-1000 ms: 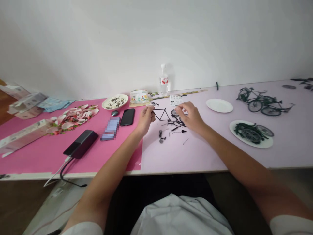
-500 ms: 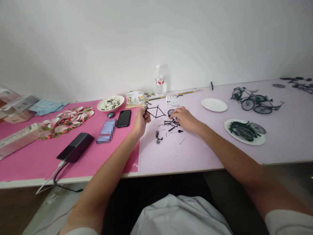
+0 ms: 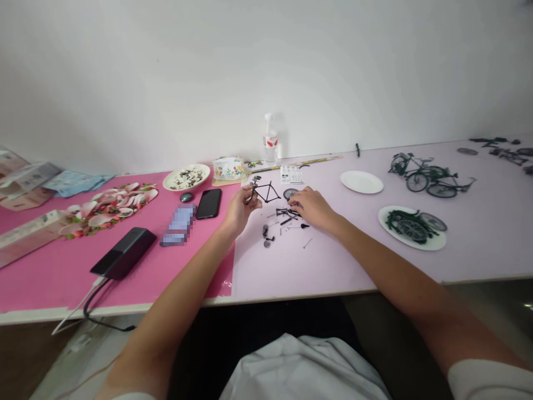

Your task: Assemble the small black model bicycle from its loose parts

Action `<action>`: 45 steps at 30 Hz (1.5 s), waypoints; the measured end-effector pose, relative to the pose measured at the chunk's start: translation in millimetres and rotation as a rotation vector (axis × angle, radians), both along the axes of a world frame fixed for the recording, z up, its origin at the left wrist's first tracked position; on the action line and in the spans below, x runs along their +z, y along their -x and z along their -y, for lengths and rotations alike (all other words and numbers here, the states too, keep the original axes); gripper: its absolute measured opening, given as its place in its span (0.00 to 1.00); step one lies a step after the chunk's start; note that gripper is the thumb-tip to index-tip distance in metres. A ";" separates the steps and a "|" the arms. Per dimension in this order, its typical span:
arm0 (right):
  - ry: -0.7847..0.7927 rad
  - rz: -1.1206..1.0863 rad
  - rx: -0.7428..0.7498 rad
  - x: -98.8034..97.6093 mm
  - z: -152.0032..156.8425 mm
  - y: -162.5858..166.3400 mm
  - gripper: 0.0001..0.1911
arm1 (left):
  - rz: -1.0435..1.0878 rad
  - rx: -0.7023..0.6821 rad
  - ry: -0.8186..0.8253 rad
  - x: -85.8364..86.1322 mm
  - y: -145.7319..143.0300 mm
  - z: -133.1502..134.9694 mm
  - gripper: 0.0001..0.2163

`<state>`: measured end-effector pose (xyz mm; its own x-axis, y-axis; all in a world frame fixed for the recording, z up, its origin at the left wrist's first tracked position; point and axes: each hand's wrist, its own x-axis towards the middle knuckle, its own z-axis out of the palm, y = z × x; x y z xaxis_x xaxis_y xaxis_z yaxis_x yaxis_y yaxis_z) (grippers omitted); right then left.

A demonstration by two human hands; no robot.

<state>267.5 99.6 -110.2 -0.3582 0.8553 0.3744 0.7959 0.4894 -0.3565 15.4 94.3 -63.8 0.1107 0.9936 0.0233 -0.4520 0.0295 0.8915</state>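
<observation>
A small black model bicycle frame (image 3: 270,199) is held up by its front fork end in my left hand (image 3: 241,208), fingers closed round it. Dark handlebars (image 3: 257,178) show above those fingers. My right hand (image 3: 312,206) reaches down to the loose parts, its fingertips pressed together beside a small spoked wheel (image 3: 290,194). Whatever lies between them is too small to make out. Under and in front of it are black plastic bike pieces (image 3: 286,212), a black saddle (image 3: 305,226) and a pedal crank piece (image 3: 270,238).
A printed instruction sheet (image 3: 292,175) and a water bottle (image 3: 270,141) stand behind. To the right are a white plate (image 3: 361,182), a plate of dark green bike parts (image 3: 385,226) and assembled model bicycles (image 3: 418,180). At left lie a phone (image 3: 209,204) and a black device (image 3: 125,253).
My left hand has tilted the frame slightly and its fingers have shifted on it. My right fingertips have drawn together over the parts. The whole view has shifted a little.
</observation>
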 end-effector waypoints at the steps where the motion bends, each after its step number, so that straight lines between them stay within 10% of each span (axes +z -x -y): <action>1: 0.002 -0.007 -0.021 -0.7 0.6 0.1 0.09 | -0.018 -0.013 -0.008 -0.6 0.7 0.0 0.05; 7: 0.010 -0.105 -0.154 -6.3 1.6 -2.0 0.20 | -0.152 -0.051 -0.103 -5.4 1.3 4.3 0.21; 15: 0.081 -0.157 -0.156 8.8 3.9 2.4 0.11 | -0.190 -0.050 -0.140 -8.5 0.4 5.5 0.32; 32: -0.236 -0.564 0.061 12.2 23.2 30.1 0.07 | -0.152 -0.024 -0.130 -18.0 1.0 0.7 0.27; 45: -0.164 -0.585 0.195 18.5 41.1 47.3 0.03 | -0.175 -0.049 -0.115 -20.5 1.0 0.7 0.26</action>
